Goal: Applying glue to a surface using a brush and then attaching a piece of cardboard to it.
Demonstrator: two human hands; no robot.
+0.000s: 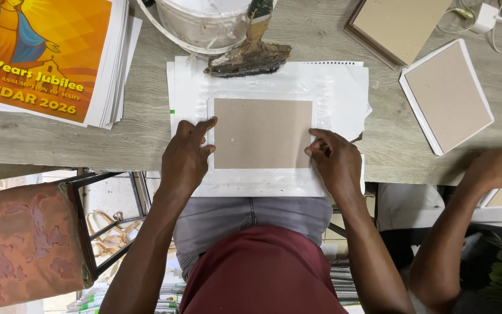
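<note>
Nearest the lens, low in the frame, sits the person's dark red shirt [261, 273] above a grey waistband, with both forearms rising from it to the table edge. At centre left the left hand [186, 156] lies flat with its fingers together, pressing on the white sheet [190, 93] and touching the left edge of the brown cardboard rectangle [262, 133]. At centre right the right hand [335, 158] is curled, its fingertips pressed on the card's right edge. That card lies centred on the glossy, wet-looking white sheet in the middle of the frame, on a grey wooden table [140, 139].

Just above the sheet, at top centre, a paste-caked brush [250, 55] rests beside a white bucket [201, 23]. A stack of printed calendars [47, 55] fills the upper left. In the upper right lie a white-bordered board [447, 96] and a second, brown-edged one [399, 26]. At the right edge another person's hand [495, 168] rests on a further board. A worn reddish stool seat [24, 244] shows at lower left.
</note>
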